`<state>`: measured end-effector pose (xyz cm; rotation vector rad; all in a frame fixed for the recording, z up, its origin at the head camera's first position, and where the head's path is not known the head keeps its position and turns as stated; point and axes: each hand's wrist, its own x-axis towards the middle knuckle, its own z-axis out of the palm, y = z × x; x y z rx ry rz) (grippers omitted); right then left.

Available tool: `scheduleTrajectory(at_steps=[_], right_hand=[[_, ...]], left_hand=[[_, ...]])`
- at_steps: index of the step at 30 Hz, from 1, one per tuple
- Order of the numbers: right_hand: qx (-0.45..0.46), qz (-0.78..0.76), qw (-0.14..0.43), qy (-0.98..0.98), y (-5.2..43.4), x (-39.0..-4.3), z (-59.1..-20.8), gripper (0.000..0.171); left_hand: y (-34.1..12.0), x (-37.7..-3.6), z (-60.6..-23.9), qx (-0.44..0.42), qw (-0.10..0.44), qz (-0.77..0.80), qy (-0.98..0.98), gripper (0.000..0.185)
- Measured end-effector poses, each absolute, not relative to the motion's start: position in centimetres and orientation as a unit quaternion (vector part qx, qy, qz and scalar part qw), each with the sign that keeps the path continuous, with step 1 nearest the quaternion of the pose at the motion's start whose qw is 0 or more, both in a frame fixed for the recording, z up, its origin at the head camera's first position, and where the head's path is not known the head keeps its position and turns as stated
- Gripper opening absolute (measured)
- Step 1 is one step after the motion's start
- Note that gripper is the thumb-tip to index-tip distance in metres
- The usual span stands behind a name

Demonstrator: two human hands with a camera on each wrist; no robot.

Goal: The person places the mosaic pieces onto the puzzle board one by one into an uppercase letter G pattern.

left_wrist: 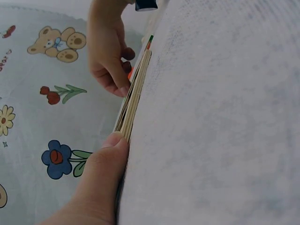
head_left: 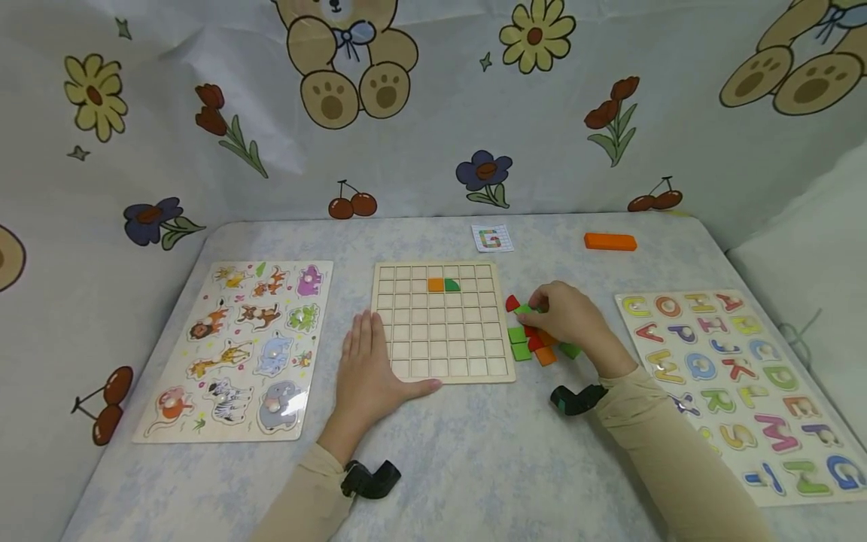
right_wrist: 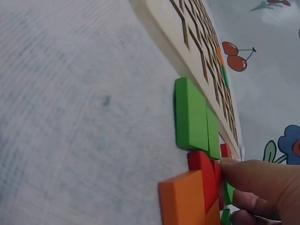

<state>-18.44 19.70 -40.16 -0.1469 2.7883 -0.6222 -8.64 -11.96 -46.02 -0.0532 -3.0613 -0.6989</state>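
Observation:
A square wooden grid board [head_left: 443,381] lies mid-table, carrying an orange square [head_left: 436,285] and a green quarter-round piece [head_left: 452,285] side by side near its top. My left hand [head_left: 369,376] rests along its lower left corner, fingers straight on the left side, thumb on the front edge. My right hand [head_left: 569,312] reaches into a pile of pieces right of the board, fingers bent. Green shows between thumb and fingers; whether it is pinched I cannot tell. Around that hand lie green squares [right_wrist: 191,115], red pieces [head_left: 512,303] and an orange block [right_wrist: 183,199]; the hand hides part of the pile.
A small pattern card [head_left: 492,239] lies behind the board, with an orange bar [head_left: 610,242] to its right. An animal puzzle board [head_left: 233,350] occupies the left side, an alphabet puzzle board [head_left: 734,391] the right. A printed cloth [head_left: 420,165] hangs behind the table.

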Motion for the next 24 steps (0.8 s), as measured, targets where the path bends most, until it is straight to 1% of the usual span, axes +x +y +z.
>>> scheduleTrajectory(at_steps=[6,14,19,24], right_hand=[[-0.071,-0.258,0.134,0.954,19.9,-18.3,-40.7,0.026],[-0.086,-0.329,0.115,0.933,20.3,-19.0,-40.4,0.022],[-0.118,-0.347,0.095,0.926,17.4,-20.4,-40.4,0.021],[-0.155,-0.368,0.100,0.911,12.4,-21.5,-40.6,0.019]], left_hand=[[-12.0,-8.6,-46.1,-0.014,-0.002,-0.225,-0.974,0.153],[-11.8,-8.9,-46.0,-0.017,-0.004,-0.224,-0.974,0.154],[-11.8,-8.9,-46.0,-0.017,-0.007,-0.221,-0.975,0.154],[-11.9,-8.7,-46.0,-0.010,-0.005,-0.215,-0.977,0.154]])
